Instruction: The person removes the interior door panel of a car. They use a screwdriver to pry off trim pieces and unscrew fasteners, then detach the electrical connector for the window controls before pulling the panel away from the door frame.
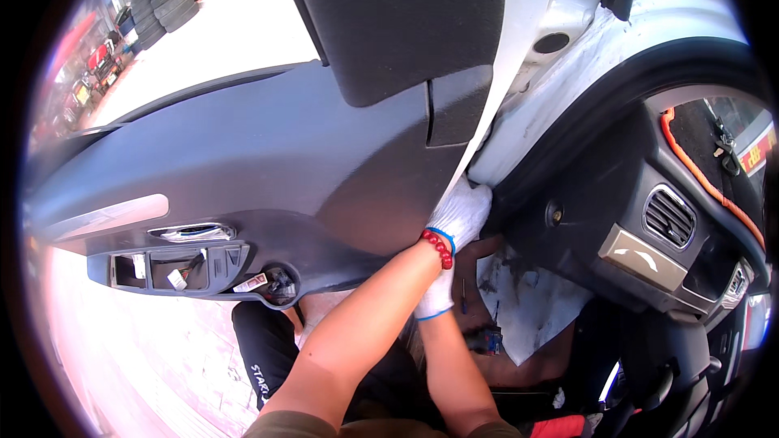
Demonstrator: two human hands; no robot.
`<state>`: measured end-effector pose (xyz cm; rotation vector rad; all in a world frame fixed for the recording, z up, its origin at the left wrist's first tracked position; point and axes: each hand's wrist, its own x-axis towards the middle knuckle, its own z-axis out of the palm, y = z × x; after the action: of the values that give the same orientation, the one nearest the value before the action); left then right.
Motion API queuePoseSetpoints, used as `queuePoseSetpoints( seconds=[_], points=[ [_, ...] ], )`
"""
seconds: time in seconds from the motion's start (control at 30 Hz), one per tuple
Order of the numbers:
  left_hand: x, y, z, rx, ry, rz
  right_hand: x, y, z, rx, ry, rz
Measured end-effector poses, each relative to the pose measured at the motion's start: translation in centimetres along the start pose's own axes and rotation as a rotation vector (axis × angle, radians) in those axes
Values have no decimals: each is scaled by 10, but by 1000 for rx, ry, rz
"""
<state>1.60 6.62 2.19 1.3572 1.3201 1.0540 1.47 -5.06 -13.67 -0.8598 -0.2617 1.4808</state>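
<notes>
White-gloved left hand (462,209) at the right edge of the grey plastic-lined car door (243,162), white-gloved right hand (434,298) just nearer. Fingers hidden: cannot tell either grip's opening or hold. Door stands open, presumably for access.

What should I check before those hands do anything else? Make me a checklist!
1. Both hands gloved: ok, the left hand and right hand wear white gloves.
2. Door open: ok, it stands wide.
3. Left fingertips out of the door gap: cannot tell, they're hidden beside the door's edge.
4. Right hand's grip: cannot tell, the left arm partly covers it.
5. Jewellery off: not ok, a red bead bracelet is on.
6. Car floor cleared: not ok, a white sheet lies there.
</notes>
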Motion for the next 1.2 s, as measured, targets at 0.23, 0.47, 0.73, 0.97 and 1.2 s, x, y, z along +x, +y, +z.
queuePoseSetpoints(
  seconds=[0.23, 0.47, 0.73, 0.97, 1.2],
  points=[
    [2, 0, 12, 64, 43, -5, 33, -15, -21, 472, -296, 120],
    [0, -7, 6, 317, 138, 150, 66, 82, -82, 459, -206, -154],
    [-19, 17, 4, 105, 24, 40, 65, 120, -96, 350, -35, -237],
    [-11, 4, -13, -16, 1, -33, 4, 25, 6, 97, 133, 39],
    [-10, 12, 9, -132, -155, -79, 31, 34, -59, 494, -434, -197]
  ],
)
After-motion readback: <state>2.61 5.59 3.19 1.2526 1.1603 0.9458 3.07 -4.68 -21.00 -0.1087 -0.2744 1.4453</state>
